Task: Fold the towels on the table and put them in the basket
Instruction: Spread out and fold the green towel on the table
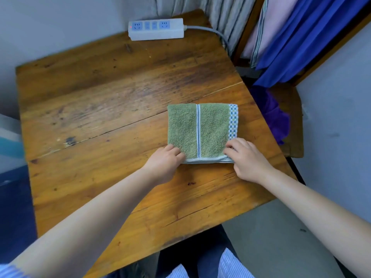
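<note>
- A green towel point(197, 130) lies folded into a square on the right part of the wooden tabletop point(104, 101).
- The towel has a thin blue and white stripe down its middle and a checked band along its right edge.
- The left hand point(164, 162) is at the near left corner of the towel. Its fingers point(176, 152) are curled and pinch that corner.
- The right hand point(246, 157) is at the near right corner. Its fingers point(230, 149) are bent and pinch the layered edge there.
- A white power strip point(156, 29) sits at the far edge of the tabletop, well apart from the towel.
- Blue cloth point(297, 43) hangs to the right, past the tabletop.
- Something purple point(271, 113) lies low beside the right edge of the tabletop. I cannot tell what it is.
</note>
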A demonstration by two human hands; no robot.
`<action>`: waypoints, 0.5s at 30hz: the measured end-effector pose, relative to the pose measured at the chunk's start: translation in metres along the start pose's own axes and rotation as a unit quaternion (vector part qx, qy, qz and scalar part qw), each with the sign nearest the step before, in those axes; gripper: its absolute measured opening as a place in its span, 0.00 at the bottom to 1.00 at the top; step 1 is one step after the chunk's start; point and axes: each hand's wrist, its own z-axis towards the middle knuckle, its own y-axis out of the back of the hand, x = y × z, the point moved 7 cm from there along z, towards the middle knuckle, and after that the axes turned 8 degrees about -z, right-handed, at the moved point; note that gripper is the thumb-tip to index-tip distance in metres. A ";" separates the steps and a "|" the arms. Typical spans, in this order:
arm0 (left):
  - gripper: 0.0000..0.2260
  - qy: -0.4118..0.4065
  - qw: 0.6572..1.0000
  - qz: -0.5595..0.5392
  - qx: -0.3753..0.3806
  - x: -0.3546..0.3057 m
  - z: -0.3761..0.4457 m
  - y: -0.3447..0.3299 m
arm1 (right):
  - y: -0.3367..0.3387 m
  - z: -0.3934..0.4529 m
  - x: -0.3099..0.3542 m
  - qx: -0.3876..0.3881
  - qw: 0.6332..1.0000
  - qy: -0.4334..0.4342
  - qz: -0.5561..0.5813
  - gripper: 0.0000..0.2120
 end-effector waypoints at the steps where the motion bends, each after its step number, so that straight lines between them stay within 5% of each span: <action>1: 0.14 0.024 1.000 0.001 0.010 0.006 -0.001 -0.004 | -0.002 -0.002 0.000 0.011 1.000 0.001 -0.002 0.21; 6: 0.14 0.002 0.989 -0.085 -0.121 0.005 0.000 0.017 | 0.015 0.003 -0.002 -0.026 1.000 -0.001 0.011 0.17; 10: 0.19 0.075 0.966 -0.126 -0.213 0.009 0.023 0.048 | 0.029 0.038 -0.004 -0.073 0.996 -0.054 0.019 0.20; 15: 0.22 0.228 0.946 -0.156 -0.169 0.026 0.059 0.048 | 0.011 0.085 0.001 0.035 0.992 -0.111 0.041 0.24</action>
